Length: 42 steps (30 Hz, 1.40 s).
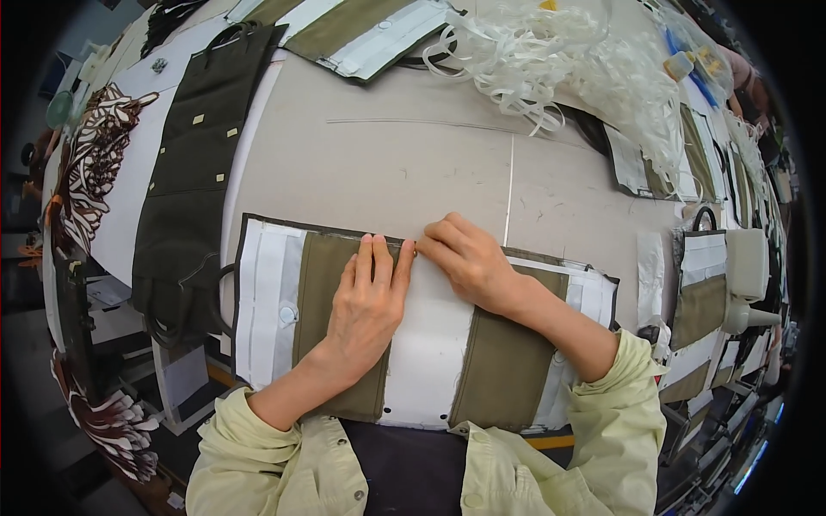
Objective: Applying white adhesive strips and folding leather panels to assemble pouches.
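Note:
A flat olive and white fabric bag panel (pixel 508 370) with dark edging lies across the near side of the table in front of me. My left hand (pixel 368 301) rests flat on it, fingers stretched toward its far edge. Just to the right, my right hand (pixel 465 261) is closed in a pinch at that same edge, close to the left fingertips. Whatever sits between the pinching fingers is too small and covered to make out. Round pale snaps (pixel 287 315) show on the panel's white end strip, and a black handle loop sticks out at its left side.
Left of the panel lies a long dark bag piece (pixel 194 138) with small pale tags. A heap of white ribbon (pixel 551 60) covers the far right. Another olive and white panel (pixel 366 39) lies at the back. More panels (pixel 701 301) and patterned cloth (pixel 103 163) flank the table.

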### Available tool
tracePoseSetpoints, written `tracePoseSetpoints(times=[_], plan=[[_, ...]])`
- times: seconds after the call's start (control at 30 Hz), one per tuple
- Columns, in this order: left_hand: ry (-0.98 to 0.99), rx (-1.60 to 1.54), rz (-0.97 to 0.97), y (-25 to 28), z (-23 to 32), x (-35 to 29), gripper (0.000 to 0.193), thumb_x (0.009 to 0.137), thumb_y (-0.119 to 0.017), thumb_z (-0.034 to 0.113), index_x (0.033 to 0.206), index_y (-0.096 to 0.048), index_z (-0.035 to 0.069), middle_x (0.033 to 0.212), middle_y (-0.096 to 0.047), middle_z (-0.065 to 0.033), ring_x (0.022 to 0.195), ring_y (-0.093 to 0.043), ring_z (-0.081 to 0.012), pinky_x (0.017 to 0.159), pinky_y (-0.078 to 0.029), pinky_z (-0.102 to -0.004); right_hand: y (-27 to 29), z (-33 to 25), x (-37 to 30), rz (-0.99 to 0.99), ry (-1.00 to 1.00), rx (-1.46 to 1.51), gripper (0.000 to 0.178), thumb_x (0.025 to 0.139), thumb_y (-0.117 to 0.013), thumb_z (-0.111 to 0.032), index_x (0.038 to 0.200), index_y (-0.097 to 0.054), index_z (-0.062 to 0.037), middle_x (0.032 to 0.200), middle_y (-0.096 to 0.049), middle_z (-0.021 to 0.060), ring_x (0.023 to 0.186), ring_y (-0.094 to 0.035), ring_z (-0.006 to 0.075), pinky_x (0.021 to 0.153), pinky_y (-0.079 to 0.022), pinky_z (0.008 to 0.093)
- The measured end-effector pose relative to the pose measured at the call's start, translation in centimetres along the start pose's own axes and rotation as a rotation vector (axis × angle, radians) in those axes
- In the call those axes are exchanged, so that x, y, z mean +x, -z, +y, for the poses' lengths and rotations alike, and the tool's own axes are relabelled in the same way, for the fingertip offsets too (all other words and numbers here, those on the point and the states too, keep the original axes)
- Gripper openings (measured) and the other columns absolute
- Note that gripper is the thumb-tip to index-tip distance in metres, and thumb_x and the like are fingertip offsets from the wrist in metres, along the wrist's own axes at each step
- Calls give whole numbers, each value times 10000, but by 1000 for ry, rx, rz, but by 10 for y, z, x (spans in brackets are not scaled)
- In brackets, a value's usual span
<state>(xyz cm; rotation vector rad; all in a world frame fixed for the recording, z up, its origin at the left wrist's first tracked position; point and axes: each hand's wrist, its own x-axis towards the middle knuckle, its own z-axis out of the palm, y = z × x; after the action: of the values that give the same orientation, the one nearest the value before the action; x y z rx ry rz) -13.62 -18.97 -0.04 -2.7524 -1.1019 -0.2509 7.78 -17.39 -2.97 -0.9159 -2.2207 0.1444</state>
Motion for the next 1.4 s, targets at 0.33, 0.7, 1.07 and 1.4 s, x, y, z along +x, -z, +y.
tracePoseSetpoints(times=[0.33, 0.7, 1.07, 1.4], plan=[[-53, -141, 17, 5, 4, 7, 586, 809, -643, -34, 1385, -571, -113, 1343, -586, -226, 1251, -597, -367, 1016, -531, -432, 9, -2, -9, -4, -26, -37, 237, 735, -674, 1, 964, -628, 40, 956, -564, 116, 837, -551, 274, 690, -516, 376], [-116, -98, 0, 3, 14, 16, 636, 784, -641, -40, 1417, -583, -40, 1310, -566, -261, 1243, -571, -392, 1034, -513, -467, 22, -2, -22, -13, -112, -62, 219, 741, -663, 39, 951, -600, 28, 954, -547, 142, 861, -554, 303, 719, -516, 396], [-164, -97, -43, 9, 28, 21, 631, 800, -605, -56, 1428, -547, -80, 1302, -555, -270, 1241, -561, -408, 1068, -479, -496, 39, 0, -36, -84, -78, -91, 232, 757, -659, 42, 976, -590, 9, 975, -553, 123, 867, -538, 305, 748, -513, 380], [-194, -87, -55, 14, 36, 29, 664, 762, -607, -85, 1417, -512, -129, 1236, -553, -248, 1193, -551, -367, 1089, -446, -468, 57, 6, -50, -59, -148, 32, 286, 729, -671, 66, 999, -598, 5, 984, -561, 133, 964, -589, 314, 778, -537, 405]])
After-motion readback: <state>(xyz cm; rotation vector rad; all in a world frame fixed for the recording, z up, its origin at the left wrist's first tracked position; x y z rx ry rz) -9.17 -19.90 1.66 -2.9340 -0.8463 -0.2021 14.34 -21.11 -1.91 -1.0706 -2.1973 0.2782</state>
